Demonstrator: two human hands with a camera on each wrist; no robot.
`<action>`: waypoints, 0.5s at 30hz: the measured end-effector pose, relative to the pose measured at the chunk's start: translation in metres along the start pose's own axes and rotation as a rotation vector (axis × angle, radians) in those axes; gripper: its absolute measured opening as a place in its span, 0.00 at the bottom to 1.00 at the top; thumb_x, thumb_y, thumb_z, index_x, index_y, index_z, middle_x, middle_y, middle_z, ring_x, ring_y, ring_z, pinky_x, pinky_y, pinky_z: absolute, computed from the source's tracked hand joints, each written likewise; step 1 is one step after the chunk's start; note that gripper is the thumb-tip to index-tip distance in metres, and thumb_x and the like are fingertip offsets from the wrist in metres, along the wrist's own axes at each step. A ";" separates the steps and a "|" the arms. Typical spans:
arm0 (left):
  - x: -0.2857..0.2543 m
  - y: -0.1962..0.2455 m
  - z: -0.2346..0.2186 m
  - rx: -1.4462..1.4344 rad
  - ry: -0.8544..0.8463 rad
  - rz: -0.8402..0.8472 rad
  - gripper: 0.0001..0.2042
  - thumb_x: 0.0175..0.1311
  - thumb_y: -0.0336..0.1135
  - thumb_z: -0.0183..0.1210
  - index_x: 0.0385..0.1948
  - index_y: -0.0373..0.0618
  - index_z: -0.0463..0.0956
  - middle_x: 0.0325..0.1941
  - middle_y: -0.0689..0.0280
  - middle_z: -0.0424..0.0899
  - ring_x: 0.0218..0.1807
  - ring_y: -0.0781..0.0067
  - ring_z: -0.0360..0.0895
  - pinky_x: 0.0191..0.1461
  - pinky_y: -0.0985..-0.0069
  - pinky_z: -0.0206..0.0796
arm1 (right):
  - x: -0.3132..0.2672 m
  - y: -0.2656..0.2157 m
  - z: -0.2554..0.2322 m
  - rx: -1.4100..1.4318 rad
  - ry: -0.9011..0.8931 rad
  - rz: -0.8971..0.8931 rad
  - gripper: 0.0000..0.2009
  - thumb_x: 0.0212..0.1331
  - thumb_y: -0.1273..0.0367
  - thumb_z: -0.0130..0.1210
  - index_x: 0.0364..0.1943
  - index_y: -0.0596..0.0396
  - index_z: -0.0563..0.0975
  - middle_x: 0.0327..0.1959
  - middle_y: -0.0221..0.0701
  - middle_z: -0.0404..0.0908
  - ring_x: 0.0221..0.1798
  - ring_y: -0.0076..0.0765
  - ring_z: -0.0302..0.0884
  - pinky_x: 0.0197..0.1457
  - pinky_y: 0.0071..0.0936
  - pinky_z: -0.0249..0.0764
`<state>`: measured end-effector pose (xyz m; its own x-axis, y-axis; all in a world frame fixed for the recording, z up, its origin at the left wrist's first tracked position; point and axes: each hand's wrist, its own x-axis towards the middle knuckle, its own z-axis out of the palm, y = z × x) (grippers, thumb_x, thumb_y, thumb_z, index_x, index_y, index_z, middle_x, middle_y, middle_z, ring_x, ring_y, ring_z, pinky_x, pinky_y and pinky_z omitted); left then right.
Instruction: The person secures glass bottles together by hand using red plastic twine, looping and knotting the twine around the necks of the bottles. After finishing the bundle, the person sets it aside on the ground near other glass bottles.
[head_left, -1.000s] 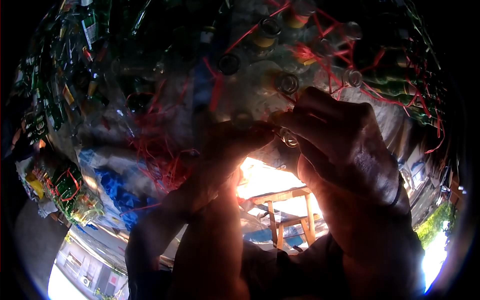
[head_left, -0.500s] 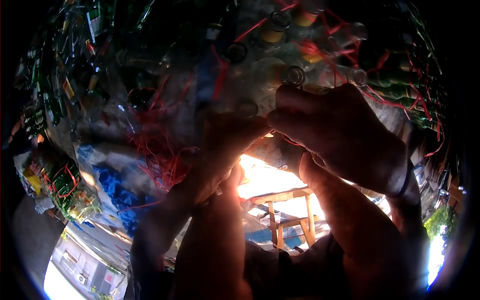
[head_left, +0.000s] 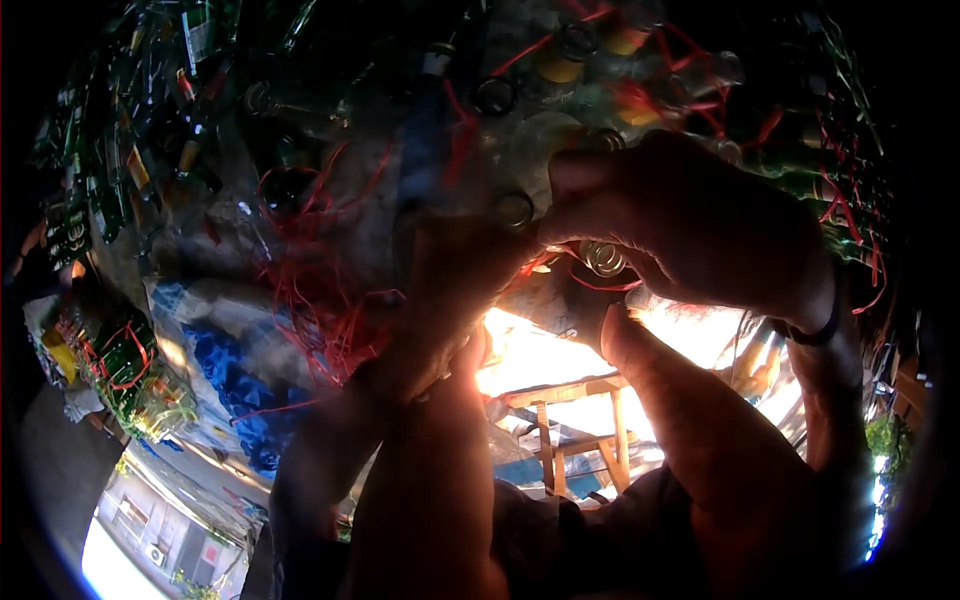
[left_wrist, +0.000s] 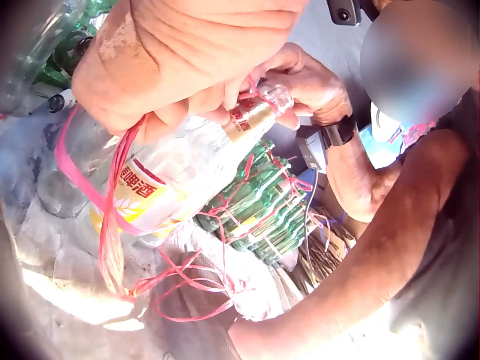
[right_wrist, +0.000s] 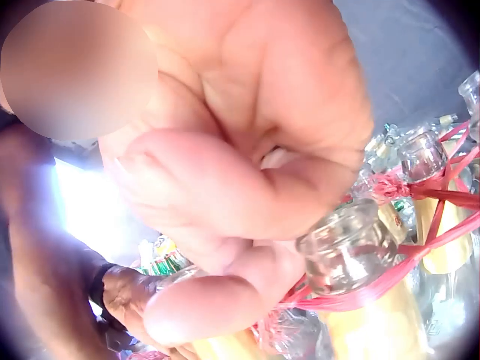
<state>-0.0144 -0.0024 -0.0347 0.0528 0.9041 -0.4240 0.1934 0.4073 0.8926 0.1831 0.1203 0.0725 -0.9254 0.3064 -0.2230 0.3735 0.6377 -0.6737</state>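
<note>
Clear glass bottles with red plastic twine (left_wrist: 109,199) round them stand by both hands. My left hand (head_left: 450,270) (left_wrist: 187,60) has curled fingers and grips the twine, a flat strand of which hangs below it. Close against its fingertips, my right hand (head_left: 700,225) (left_wrist: 315,86) pinches twine beside a bottle neck (left_wrist: 251,116) with a gold label. In the right wrist view, the curled fingers of the right hand (right_wrist: 240,150) are next to a glass bottle mouth (right_wrist: 349,247) with twine passing below it. The palms partly hide the pinched strands.
Green bottles (head_left: 110,190) lie heaped at the left, with tangled red twine (head_left: 325,320) and a blue-patterned sheet (head_left: 235,390) nearer. A wooden stool (head_left: 580,430) appears between the forearms. Tied green bottles (left_wrist: 262,206) stand beyond the bottle in the left wrist view.
My right hand has moved up and to the right in the head view, its thumb more apart from the fingers. A bottle mouth and a red strand now show beneath it.
</note>
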 end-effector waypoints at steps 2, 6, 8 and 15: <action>0.000 -0.001 0.001 0.010 0.012 0.013 0.07 0.65 0.31 0.74 0.36 0.41 0.85 0.38 0.71 0.86 0.38 0.84 0.80 0.41 0.79 0.73 | 0.001 0.002 -0.003 -0.022 -0.036 -0.014 0.20 0.53 0.70 0.69 0.52 0.42 0.87 0.38 0.27 0.80 0.39 0.39 0.84 0.42 0.37 0.80; -0.007 -0.006 0.001 0.025 0.030 0.009 0.07 0.65 0.31 0.74 0.37 0.41 0.85 0.38 0.71 0.87 0.39 0.84 0.80 0.41 0.79 0.73 | 0.003 0.004 -0.002 -0.062 -0.074 -0.029 0.18 0.55 0.69 0.67 0.53 0.43 0.87 0.39 0.28 0.80 0.40 0.39 0.85 0.43 0.38 0.81; -0.011 -0.008 0.001 0.022 0.034 0.004 0.07 0.65 0.32 0.74 0.37 0.41 0.85 0.38 0.70 0.87 0.39 0.84 0.80 0.41 0.79 0.74 | 0.002 0.003 0.000 -0.023 0.058 -0.090 0.07 0.64 0.68 0.57 0.38 0.56 0.83 0.35 0.38 0.86 0.41 0.49 0.85 0.46 0.41 0.80; -0.007 -0.010 -0.002 0.007 0.063 -0.003 0.07 0.66 0.32 0.73 0.38 0.40 0.85 0.39 0.71 0.87 0.40 0.84 0.80 0.43 0.79 0.74 | 0.001 0.000 0.002 0.111 0.110 -0.113 0.12 0.73 0.63 0.50 0.41 0.57 0.80 0.38 0.38 0.83 0.42 0.50 0.83 0.44 0.43 0.78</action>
<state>-0.0186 -0.0126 -0.0399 -0.0094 0.9093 -0.4160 0.1998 0.4094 0.8902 0.1818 0.1189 0.0706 -0.9462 0.3165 -0.0671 0.2525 0.5925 -0.7650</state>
